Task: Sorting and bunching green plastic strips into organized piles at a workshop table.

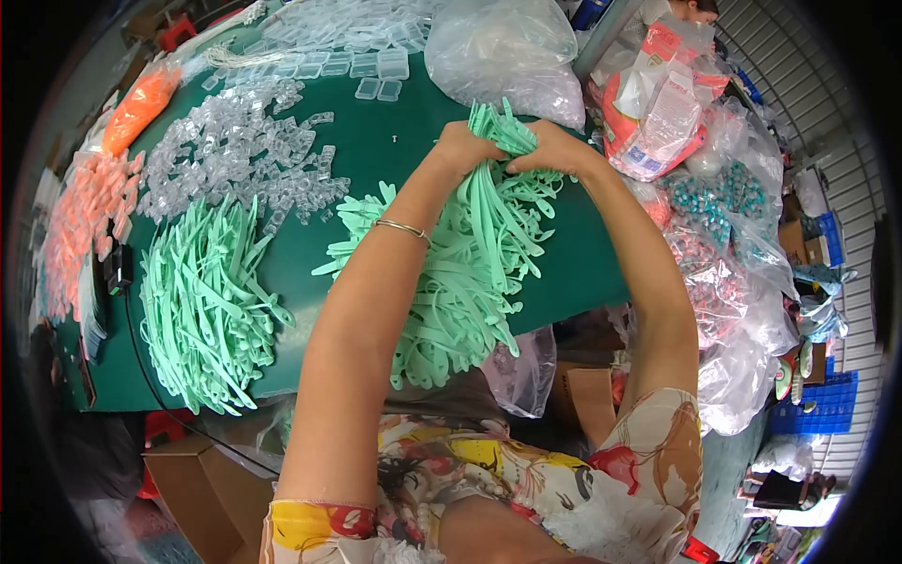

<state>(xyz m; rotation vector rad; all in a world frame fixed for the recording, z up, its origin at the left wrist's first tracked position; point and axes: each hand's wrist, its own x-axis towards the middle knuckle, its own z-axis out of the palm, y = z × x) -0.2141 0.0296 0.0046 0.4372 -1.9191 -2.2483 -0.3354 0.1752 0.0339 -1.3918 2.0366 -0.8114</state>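
A bundle of long, thin mint-green plastic strips [490, 211] hangs between my hands over the far middle of the table. My left hand [463, 148] is closed round its left side. On the right side, my right hand [556, 148] grips the same bundle, with the thumb pointing inward. The strip ends poke up above both hands. Below and partly behind my left forearm lies a loose heap of the same green strips [451, 315], reaching the table's near edge. My fingers on the far side of the bundle are hidden.
On the green table [310, 324], another heap of green strips [202, 310] lies left. Clear plastic pieces [235, 150] and orange pieces [94, 207] spread beyond it. A clear bag [507, 56] stands at the far edge; filled bags [719, 282] crowd the right. A cardboard box [207, 489] sits below.
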